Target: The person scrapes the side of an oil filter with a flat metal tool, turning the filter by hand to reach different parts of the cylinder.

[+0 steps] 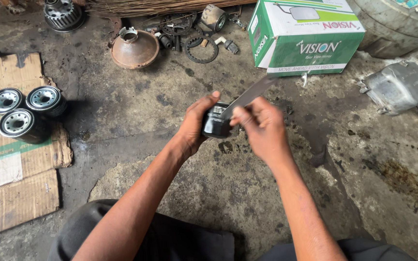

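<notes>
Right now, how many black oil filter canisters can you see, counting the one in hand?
4. One canister is gripped in the left hand. Three more stand clustered on the cardboard at left. Others may be hidden out of frame.

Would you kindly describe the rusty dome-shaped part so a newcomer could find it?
Start at the green and white cardboard box at the top. Go left past the dark flat metal ring to the rusty brown metal dome on the concrete floor. Unlike its neighbours, it is cone-shaped with a silvery collar on top.
</notes>
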